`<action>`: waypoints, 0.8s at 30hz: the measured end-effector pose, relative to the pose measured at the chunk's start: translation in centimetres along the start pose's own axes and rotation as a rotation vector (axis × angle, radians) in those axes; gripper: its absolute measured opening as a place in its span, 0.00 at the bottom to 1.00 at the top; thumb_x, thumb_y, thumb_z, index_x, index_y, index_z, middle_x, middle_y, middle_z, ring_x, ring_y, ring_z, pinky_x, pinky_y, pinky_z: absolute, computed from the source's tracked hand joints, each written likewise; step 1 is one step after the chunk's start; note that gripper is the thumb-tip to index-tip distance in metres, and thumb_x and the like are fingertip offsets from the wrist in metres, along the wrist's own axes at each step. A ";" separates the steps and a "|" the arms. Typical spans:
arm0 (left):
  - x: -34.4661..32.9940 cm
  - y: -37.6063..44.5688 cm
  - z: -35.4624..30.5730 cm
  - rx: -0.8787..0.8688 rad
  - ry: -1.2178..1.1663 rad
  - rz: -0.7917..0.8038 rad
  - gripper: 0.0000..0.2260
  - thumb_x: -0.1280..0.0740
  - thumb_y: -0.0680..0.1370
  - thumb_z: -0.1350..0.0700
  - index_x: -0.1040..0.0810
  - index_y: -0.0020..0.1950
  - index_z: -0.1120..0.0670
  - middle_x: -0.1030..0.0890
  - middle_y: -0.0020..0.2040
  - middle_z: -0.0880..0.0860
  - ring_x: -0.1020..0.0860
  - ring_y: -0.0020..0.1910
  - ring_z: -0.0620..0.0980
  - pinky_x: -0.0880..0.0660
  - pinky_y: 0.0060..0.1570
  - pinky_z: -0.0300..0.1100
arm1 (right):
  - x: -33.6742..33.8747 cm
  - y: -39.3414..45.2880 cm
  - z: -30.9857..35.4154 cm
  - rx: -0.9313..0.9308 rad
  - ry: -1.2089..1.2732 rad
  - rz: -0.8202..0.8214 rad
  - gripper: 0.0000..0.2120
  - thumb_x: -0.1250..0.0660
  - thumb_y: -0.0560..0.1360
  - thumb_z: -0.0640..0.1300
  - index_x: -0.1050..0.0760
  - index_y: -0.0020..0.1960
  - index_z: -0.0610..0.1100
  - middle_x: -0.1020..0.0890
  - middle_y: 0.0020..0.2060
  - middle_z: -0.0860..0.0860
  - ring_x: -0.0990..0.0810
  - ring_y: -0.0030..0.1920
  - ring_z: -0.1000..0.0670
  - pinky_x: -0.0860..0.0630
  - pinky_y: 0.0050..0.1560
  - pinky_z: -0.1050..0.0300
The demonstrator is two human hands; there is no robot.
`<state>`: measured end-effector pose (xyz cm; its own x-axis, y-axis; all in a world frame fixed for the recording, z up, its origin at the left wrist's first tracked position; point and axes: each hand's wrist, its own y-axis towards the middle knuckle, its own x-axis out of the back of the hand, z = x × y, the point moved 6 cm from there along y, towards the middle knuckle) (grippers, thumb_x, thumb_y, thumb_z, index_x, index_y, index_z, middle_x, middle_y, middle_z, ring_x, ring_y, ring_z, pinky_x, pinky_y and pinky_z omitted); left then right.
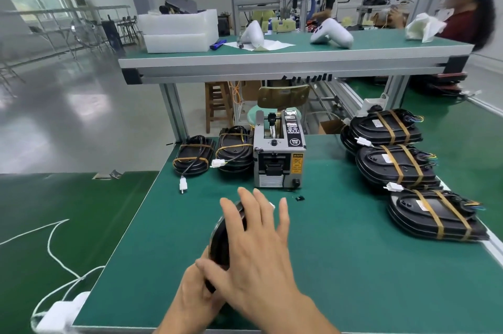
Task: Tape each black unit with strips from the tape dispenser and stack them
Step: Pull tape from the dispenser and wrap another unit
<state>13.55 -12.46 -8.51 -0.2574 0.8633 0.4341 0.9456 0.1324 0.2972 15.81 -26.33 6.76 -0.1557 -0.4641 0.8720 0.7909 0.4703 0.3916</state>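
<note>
- Our right hand [258, 246] lay flat, fingers spread, pressing the black unit [221, 241].
- Our left hand [194, 295] gripped its near end.
- The unit stood on edge on the green table [353, 265], near the tape dispenser [279, 155].

A: Tape dispenser [279, 154] position?
B: Far-centre of table [340, 265]. Two taped units [215, 154] just left of it, stacked units [408, 170] along the right edge.
A: The held unit [221, 241]?
B: Near the front edge, before the dispenser, between both hands.

Far bench [272, 61] w/ white foam trays [178, 30], 2 white housings [330, 34], blue pen [217, 44]; wooden stool [217, 104] underneath.
</note>
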 end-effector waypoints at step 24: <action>1.1 0.0 -2.1 0.064 -0.038 0.001 0.20 0.23 0.73 0.43 0.17 0.64 0.45 0.12 0.54 0.43 0.14 0.55 0.43 0.21 0.56 0.36 | 0.5 6.3 -14.8 -0.614 0.775 -0.212 0.06 0.31 0.79 0.46 0.16 0.53 0.51 0.13 0.46 0.55 0.16 0.51 0.53 0.21 0.62 0.48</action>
<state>12.89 -12.50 -6.24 -0.2498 0.8812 0.4012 0.9569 0.1613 0.2415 29.44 -34.68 5.27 -0.0739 -0.9557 0.2848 0.9933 -0.0451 0.1066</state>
